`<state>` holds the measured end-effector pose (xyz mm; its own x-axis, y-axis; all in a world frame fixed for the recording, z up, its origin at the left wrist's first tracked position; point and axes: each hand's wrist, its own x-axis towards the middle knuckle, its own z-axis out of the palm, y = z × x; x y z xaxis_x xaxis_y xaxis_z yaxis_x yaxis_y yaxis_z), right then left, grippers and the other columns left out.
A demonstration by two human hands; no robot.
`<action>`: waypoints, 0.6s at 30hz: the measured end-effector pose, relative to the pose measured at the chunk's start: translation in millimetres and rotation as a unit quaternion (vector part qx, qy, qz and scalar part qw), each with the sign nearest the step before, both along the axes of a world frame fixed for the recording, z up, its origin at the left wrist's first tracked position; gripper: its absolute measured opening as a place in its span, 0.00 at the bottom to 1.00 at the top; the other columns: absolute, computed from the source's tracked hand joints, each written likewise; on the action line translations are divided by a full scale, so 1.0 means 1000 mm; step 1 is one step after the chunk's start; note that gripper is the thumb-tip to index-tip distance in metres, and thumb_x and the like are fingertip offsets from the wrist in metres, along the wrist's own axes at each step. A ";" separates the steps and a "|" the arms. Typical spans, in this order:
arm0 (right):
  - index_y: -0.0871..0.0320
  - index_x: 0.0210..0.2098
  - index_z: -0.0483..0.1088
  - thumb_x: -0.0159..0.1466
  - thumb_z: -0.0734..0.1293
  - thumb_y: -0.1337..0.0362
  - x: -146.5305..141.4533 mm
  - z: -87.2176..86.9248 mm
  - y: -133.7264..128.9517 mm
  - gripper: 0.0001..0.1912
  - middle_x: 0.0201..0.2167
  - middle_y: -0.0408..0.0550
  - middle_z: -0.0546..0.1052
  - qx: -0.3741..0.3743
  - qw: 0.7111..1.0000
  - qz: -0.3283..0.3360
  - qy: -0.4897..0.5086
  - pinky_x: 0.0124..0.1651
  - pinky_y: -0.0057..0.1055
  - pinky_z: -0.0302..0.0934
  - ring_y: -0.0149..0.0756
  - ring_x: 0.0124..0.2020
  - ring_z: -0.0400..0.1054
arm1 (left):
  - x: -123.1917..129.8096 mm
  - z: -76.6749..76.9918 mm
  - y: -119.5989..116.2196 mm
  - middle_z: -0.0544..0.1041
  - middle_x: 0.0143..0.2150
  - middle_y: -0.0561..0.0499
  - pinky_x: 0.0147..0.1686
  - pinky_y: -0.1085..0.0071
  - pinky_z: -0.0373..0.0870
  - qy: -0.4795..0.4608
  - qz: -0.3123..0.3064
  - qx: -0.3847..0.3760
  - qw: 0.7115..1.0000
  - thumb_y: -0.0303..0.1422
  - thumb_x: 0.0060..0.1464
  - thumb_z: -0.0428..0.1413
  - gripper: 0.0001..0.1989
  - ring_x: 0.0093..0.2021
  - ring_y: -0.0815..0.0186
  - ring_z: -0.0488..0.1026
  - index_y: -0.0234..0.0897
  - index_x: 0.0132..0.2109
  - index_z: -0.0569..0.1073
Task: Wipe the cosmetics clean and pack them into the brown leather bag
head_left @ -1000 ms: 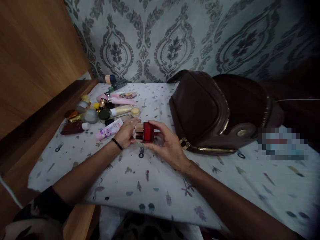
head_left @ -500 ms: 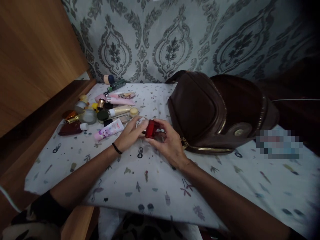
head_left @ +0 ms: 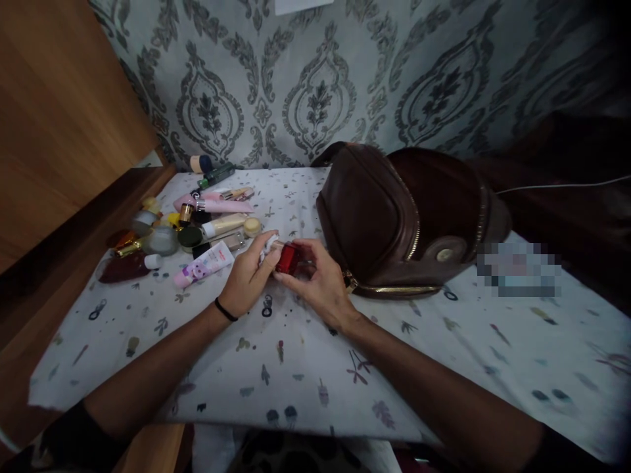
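Note:
Between my hands is a small red glass bottle, tilted over the middle of the table. My right hand grips it from the right with thumb and fingers. In my left hand, a crumpled white tissue is pinched and pressed against the bottle's left end. That end is mostly hidden by my thumb and the tissue. Left of my left hand lies a pink and white tube. A small pale-yellow lidded jar sits just beyond it.
Several cosmetics crowd the table's left side, among them a dark red bottle with a white cap, a cream tube and a green bottle. A brown leather bag stands right of my hands. A wooden cabinet borders the left.
The view has shifted slightly, so everything sits a little further left. The bottle has tilted a bit in my hands, with the tissue still against it.

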<state>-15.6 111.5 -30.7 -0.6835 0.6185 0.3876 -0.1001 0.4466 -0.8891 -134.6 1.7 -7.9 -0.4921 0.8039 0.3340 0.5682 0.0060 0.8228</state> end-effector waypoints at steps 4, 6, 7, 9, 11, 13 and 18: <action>0.55 0.49 0.66 0.52 0.76 0.56 0.000 0.003 -0.001 0.28 0.44 0.50 0.76 -0.037 0.999 -0.002 0.002 0.44 0.39 0.69 0.41 0.42 0.72 | 0.001 0.004 -0.003 0.67 0.65 0.43 0.64 0.60 0.60 -0.018 -0.015 0.016 1.000 0.40 0.65 0.49 0.25 0.67 0.53 0.60 0.35 0.64 0.63; 0.55 0.48 0.66 0.52 0.75 0.56 0.000 0.005 0.000 0.27 0.43 0.50 0.77 -0.075 0.997 -0.005 0.000 0.45 0.40 0.69 0.40 0.41 0.73 | 0.000 0.004 -0.005 0.61 0.70 0.44 0.68 0.59 0.53 -0.042 -0.053 0.041 0.997 0.37 0.63 0.49 0.28 0.70 0.55 0.55 0.36 0.68 0.58; 0.55 0.48 0.66 0.52 0.75 0.55 -0.001 0.005 0.000 0.27 0.43 0.50 0.77 -0.096 0.995 -0.007 0.000 0.46 0.40 0.69 0.40 0.41 0.73 | 0.000 0.004 -0.005 0.59 0.71 0.44 0.69 0.59 0.50 -0.059 -0.078 0.053 0.994 0.35 0.62 0.49 0.31 0.71 0.56 0.54 0.37 0.70 0.54; 0.56 0.46 0.67 0.52 0.75 0.54 -0.002 0.006 0.002 0.27 0.41 0.50 0.77 -0.130 0.991 -0.009 0.005 0.46 0.40 0.69 0.40 0.41 0.73 | -0.002 0.002 -0.006 0.57 0.72 0.45 0.70 0.59 0.49 -0.091 -0.112 0.067 0.987 0.31 0.60 0.48 0.33 0.71 0.58 0.54 0.39 0.71 0.50; 0.57 0.46 0.67 0.52 0.75 0.54 -0.003 0.005 0.004 0.27 0.40 0.50 0.77 -0.145 0.989 -0.013 0.007 0.45 0.39 0.68 0.40 0.40 0.72 | -0.004 -0.001 -0.005 0.60 0.71 0.46 0.69 0.59 0.52 -0.105 -0.114 0.071 0.985 0.28 0.60 0.47 0.32 0.69 0.60 0.57 0.41 0.70 0.52; 0.58 0.45 0.67 0.51 0.75 0.54 -0.004 0.004 0.005 0.26 0.39 0.50 0.77 -0.144 0.989 -0.021 0.005 0.43 0.39 0.67 0.39 0.38 0.71 | -0.005 -0.003 -0.003 0.65 0.67 0.45 0.66 0.60 0.57 -0.096 -0.092 0.076 0.988 0.28 0.60 0.48 0.26 0.66 0.60 0.63 0.40 0.65 0.58; 0.57 0.43 0.68 0.51 0.75 0.53 -0.004 0.004 0.006 0.25 0.38 0.49 0.76 -0.159 0.987 -0.008 0.008 0.40 0.36 0.66 0.37 0.36 0.70 | -0.012 -0.005 0.003 0.75 0.56 0.47 0.57 0.64 0.66 -0.120 -0.094 0.075 0.985 0.36 0.63 0.52 0.17 0.55 0.60 0.72 0.39 0.58 0.67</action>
